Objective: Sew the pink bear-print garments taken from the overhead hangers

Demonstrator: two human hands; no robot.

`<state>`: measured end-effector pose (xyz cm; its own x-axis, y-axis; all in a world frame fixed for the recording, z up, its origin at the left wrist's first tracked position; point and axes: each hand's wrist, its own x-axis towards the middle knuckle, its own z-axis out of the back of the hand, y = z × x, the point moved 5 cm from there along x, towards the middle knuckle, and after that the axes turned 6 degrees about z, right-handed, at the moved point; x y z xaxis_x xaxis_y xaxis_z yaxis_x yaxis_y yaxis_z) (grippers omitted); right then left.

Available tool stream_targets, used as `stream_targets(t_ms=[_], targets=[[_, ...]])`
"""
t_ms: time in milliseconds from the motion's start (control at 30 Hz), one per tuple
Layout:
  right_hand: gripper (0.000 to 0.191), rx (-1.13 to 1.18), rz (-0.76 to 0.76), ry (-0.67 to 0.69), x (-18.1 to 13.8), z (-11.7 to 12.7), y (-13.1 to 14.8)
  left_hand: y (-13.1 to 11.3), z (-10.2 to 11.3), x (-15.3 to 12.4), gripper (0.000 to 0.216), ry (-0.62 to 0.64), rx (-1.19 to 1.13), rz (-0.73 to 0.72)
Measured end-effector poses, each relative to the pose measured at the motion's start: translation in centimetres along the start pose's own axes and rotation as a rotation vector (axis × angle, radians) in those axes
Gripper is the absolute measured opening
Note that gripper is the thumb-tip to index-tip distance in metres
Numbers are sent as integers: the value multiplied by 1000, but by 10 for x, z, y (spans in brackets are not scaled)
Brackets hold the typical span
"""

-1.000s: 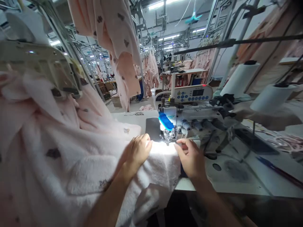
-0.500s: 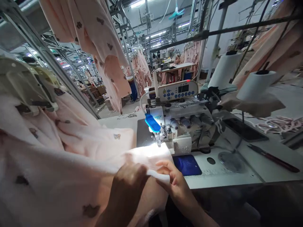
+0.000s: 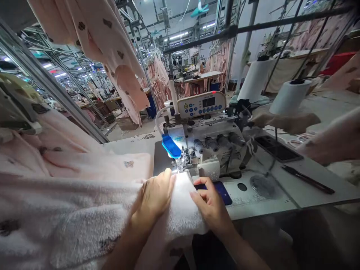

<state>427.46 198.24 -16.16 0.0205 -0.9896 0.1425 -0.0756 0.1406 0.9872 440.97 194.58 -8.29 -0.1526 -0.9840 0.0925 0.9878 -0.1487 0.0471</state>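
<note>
Pale pink fleecy fabric (image 3: 184,210) with dark printed motifs is spread across my lap and up to the needle area of an overlock sewing machine (image 3: 210,138). My left hand (image 3: 157,193) lies on the fabric just in front of the presser foot (image 3: 184,159), its fingers closed on the cloth. With thumb and curled fingers, my right hand (image 3: 209,200) grips the fabric's right edge. A blue finger guard (image 3: 171,146) sits above the brightly lit needle area. Part of the fabric edge is hidden beneath my fingers.
On the right of the machine table stand white thread cones (image 3: 291,97), with dark snips (image 3: 308,179) and a phone-like black slab (image 3: 278,148). A blue pad (image 3: 223,193) lies behind my right hand. Pink pieces (image 3: 112,56) hang at upper left beside a metal rail (image 3: 64,90).
Both hands have moved the fabric toward the presser foot. My left hand has shifted forward and flattened over it; the folded edge between the hands now lies spread. The view has turned slightly right.
</note>
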Motion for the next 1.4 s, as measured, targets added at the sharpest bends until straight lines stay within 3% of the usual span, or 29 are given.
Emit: stream_targets(t_ms=[167,300,433,533,600,733,800,867,933,1067,1200,1400], targets=[[26,-143,71,73,-3,3,10,-4,-2,-4,29,11,97,-23],[38,-140,59,60,16,3,12,-4,-1,16,26,-70,56,-49],[36,-116,51,14,24,0,14,4,1,29,25,-102,-6,-82],[38,-110,81,11,6,-1,13,1,-1,1,27,-233,-107,-249],[43,-91,90,50,-10,-2,8,-9,-5,-35,38,-428,-264,-453],[36,-197,216,-140,-18,13,2,-17,-26,-79,23,-554,-451,-444],[28,-198,231,-114,-13,13,-2,-20,-29,-86,24,-553,-529,-420],[15,-126,120,65,-11,5,-10,-21,-30,-89,28,-511,-562,-397],[19,-69,4,158,-20,0,-14,-22,-30,-92,39,-475,-551,-386],[33,-80,-43,109,-46,2,-2,-24,-27,-103,50,-495,-487,-408],[32,-111,-30,96,-57,5,18,-27,-21,-109,39,-529,-557,-425],[20,81,-148,272,-70,2,26,-31,-9,-117,34,-697,-439,-479]])
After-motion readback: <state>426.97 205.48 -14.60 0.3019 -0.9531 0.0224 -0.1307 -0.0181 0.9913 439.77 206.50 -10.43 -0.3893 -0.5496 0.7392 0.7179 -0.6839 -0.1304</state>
